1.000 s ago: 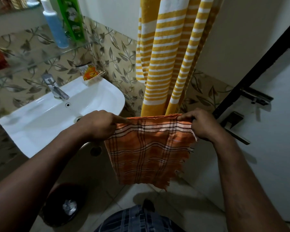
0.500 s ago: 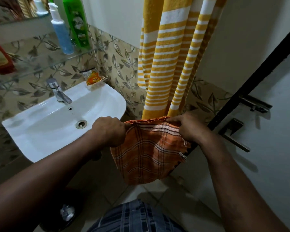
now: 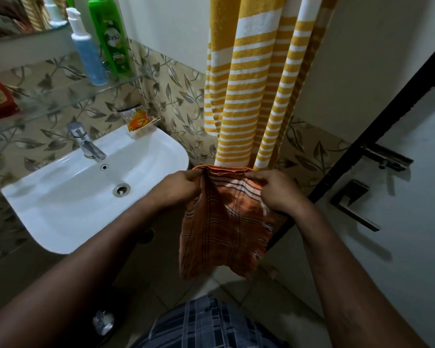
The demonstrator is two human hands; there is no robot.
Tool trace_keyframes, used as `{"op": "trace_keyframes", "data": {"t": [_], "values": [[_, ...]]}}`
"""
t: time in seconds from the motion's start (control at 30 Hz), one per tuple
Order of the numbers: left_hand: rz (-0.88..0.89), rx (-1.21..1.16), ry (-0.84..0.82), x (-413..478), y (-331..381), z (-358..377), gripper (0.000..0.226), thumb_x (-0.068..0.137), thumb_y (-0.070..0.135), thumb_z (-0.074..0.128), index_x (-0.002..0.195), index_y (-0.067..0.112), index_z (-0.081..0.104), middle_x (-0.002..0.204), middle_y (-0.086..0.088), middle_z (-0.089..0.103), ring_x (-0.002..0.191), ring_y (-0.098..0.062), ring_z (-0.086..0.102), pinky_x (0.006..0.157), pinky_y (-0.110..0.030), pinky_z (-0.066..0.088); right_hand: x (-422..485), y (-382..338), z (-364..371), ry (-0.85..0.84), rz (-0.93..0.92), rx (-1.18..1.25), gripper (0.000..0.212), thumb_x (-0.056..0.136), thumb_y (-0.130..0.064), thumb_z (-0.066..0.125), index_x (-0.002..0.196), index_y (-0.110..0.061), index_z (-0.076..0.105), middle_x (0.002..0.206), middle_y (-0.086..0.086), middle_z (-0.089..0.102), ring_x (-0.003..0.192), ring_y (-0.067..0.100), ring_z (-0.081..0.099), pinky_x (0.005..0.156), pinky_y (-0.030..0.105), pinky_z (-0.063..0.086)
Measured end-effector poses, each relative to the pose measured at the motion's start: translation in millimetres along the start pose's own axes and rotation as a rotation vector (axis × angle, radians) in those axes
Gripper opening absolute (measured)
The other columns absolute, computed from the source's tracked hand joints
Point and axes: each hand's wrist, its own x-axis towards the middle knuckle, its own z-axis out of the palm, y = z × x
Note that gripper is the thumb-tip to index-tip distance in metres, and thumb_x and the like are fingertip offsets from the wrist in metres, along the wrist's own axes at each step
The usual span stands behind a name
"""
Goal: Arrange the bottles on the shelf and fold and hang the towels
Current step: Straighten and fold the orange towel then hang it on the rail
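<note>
Orange checked towel (image 3: 224,234) hangs centre-frame, top edge pinched by left grip (image 3: 178,188) at its 9 o'clock and right grip (image 3: 278,194) at its 3 o'clock; yellow striped towel (image 3: 246,96) hangs just behind at 12 o'clock

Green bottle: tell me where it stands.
Head view, upper left: the green bottle stands upright on the glass shelf, just right of the blue bottle, above the white sink.

White sink (image 3: 60,202) under leaf-patterned tiles (image 3: 176,96), white door (image 3: 417,259) at right
</note>
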Motion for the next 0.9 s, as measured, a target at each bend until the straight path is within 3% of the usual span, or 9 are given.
{"op": "trace_keyframes", "data": {"t": [0.1,0.17,0.27,0.37,0.43,0.53,0.6,0.7,0.9], "values": [[-0.035,-0.099,-0.018,-3.3,9.6,18.4,0.068,0.088,0.021,0.061,0.152,0.036,0.045,0.101,-0.006,0.069,0.082,-0.024,0.068,0.067,-0.03,0.053,-1.7,-9.7,18.9,0.025,-0.012,0.053,0.06,0.095,0.005,0.047,0.145,-0.025,0.062,0.156,0.007,0.052,0.144,0.029,0.048,0.122,0.04,0.037],[-0.057,-0.109,-0.005,-2.9,11.3,26.9,0.075,0.087,0.02,0.062,0.158,0.025,0.038,0.103,-0.005,0.063,0.086,-0.025,0.066,0.07,-0.032,0.053,-3.4,-14.9,29.2,0.021,0.001,0.141,0.056,0.1,0.001,0.046,0.149,-0.024,0.057,0.158,0.005,0.051,0.145,0.027,0.046,0.119,0.034,0.035],[-0.063,-0.192,0.052,-2.7,8.9,39.8,0.077,0.095,0.016,0.06,0.164,0.025,0.026,0.113,0.003,0.057,0.081,-0.016,0.063,0.069,-0.035,0.058,-8.3,-23.8,50.1,0.001,-0.031,0.274,0.047,0.104,-0.01,0.054,0.148,-0.026,0.058,0.155,0.0,0.054,0.144,0.022,0.047,0.117,0.032,0.036],[-0.012,-0.184,0.111,-3.5,5.4,47.5,0.083,0.098,0.027,0.063,0.167,0.031,0.017,0.147,-0.01,0.058,0.109,-0.024,0.068,0.092,-0.037,0.059,-18.4,-28.8,70.7,0.04,-0.098,0.332,0.044,0.105,-0.011,0.053,0.143,-0.029,0.063,0.15,-0.004,0.057,0.138,0.015,0.051,0.114,0.031,0.042],[0.026,-0.168,0.132,-5.1,0.0,51.4,0.082,0.099,0.027,0.064,0.167,0.032,0.019,0.153,-0.013,0.055,0.122,-0.026,0.065,0.098,-0.036,0.055,-23.1,-28.4,79.1,0.113,-0.1,0.391,0.042,0.104,-0.01,0.054,0.137,-0.033,0.064,0.142,-0.007,0.062,0.13,0.012,0.057,0.108,0.036,0.052],[0.093,-0.206,0.208,-11.9,-8.5,61.6,0.074,0.098,0.024,0.065,0.162,0.031,0.029,0.138,-0.004,0.066,0.105,-0.015,0.072,0.09,-0.039,0.062,-26.6,-25.7,83.4,0.212,-0.072,0.46,0.032,0.101,-0.011,0.061,0.121,-0.035,0.065,0.114,-0.015,0.067,0.101,0.003,0.066,0.084,0.034,0.064],[0.144,-0.188,0.269,-16.0,-13.3,67.2,0.065,0.097,0.021,0.067,0.154,0.028,0.037,0.116,0.001,0.074,0.086,-0.006,0.072,0.077,-0.033,0.063,-28.0,-23.0,84.7,0.269,-0.061,0.458,0.028,0.099,-0.012,0.065,0.115,-0.034,0.064,0.107,-0.014,0.067,0.092,0.002,0.067,0.073,0.029,0.063],[0.174,-0.13,0.364,-24.2,-16.0,70.6,0.055,0.095,0.018,0.069,0.14,0.028,0.041,0.084,0.006,0.071,0.073,-0.003,0.067,0.065,-0.032,0.058,-31.1,-19.8,89.6,0.33,-0.074,0.422,0.024,0.096,-0.015,0.07,0.107,-0.035,0.063,0.104,-0.013,0.068,0.094,0.004,0.067,0.075,0.032,0.063],[0.166,-0.241,0.488,-33.7,-15.5,71.9,0.032,0.094,0.014,0.071,0.114,0.026,0.049,0.079,0.012,0.067,0.069,0.004,0.065,0.055,-0.01,0.044,-37.0,-21.3,97.4,0.413,-0.13,0.384,0.02,0.092,-0.019,0.077,0.096,-0.033,0.063,0.093,-0.017,0.067,0.089,-0.005,0.064,0.073,0.027,0.06]]}}
